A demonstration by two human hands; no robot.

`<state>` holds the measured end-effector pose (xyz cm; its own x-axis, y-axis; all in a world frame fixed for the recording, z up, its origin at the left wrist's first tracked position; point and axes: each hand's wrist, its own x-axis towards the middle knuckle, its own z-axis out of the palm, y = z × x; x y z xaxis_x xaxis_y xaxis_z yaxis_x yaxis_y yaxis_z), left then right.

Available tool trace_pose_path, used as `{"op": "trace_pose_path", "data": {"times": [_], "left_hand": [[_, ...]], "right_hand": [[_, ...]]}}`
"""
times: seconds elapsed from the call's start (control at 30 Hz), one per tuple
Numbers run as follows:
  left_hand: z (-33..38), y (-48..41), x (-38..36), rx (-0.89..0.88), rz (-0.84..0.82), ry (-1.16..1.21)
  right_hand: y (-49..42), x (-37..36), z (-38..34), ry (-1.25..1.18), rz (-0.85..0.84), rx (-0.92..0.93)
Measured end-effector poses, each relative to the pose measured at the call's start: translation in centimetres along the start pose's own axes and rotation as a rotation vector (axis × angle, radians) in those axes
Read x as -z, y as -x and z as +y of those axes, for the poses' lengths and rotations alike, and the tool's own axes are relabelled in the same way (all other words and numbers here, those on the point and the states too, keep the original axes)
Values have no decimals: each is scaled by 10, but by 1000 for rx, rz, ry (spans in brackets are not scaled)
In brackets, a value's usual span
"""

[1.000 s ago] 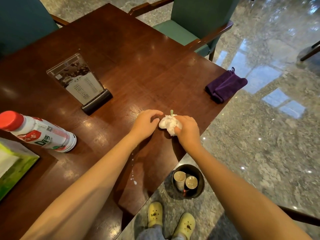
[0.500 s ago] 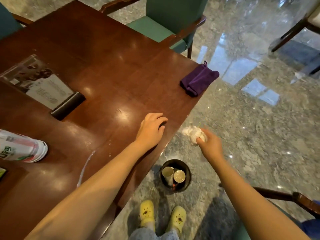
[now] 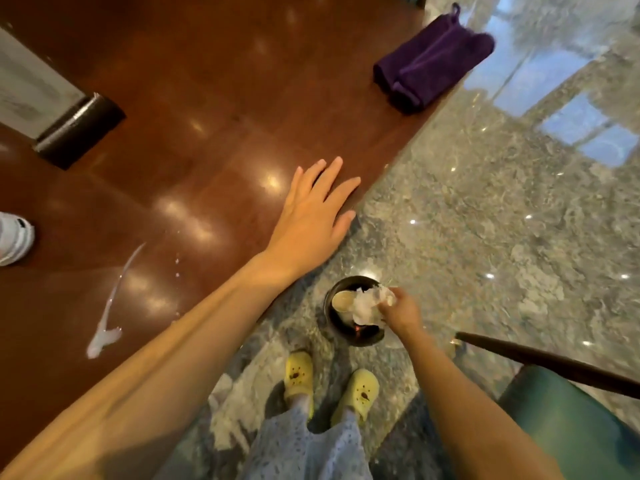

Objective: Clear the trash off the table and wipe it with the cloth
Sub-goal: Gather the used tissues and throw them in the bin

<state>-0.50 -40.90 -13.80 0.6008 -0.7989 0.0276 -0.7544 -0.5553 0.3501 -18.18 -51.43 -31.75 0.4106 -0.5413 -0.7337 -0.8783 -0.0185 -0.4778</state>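
At the far left edge a white bottle (image 3: 14, 239) end pokes into view on the worktop (image 3: 214, 81), with a sign stand (image 3: 52, 105) behind it. A white spill (image 3: 107, 313) streaks the wood nearer you, with droplets beside it. Your left hand (image 3: 311, 216) lies flat near the worktop's edge, fingers (image 3: 332, 174) spread wide and holding nothing. Below, your yellow shoes (image 3: 329, 386) stand on the marble floor beside a dark bin (image 3: 363, 337). Your right hand (image 3: 401, 313) is over the bin, fingers closed on a crumpled tissue (image 3: 367, 306) above a cup (image 3: 343, 301) inside. The purple cloth (image 3: 433, 60) lies folded at the worktop's far edge, well apart from both hands. A chair (image 3: 568, 410) sits at the right.
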Motion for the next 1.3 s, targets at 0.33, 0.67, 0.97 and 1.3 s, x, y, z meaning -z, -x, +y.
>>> {"op": "trace_pose_path", "data": {"times": [0.33, 0.67, 0.97, 1.3], "left_hand": [[3, 0, -3, -10, 21, -19], [3, -3, 2, -24, -44, -27], [17, -13, 46, 64, -367, -93], [54, -55, 171, 62, -614, -192]], "right_hand": [[-23, -30, 17, 225, -177, 72], [5, 29, -15, 466, -115, 271], [77, 146, -98, 705, 21, 451], [166, 243, -209, 758, 64, 644]]}}
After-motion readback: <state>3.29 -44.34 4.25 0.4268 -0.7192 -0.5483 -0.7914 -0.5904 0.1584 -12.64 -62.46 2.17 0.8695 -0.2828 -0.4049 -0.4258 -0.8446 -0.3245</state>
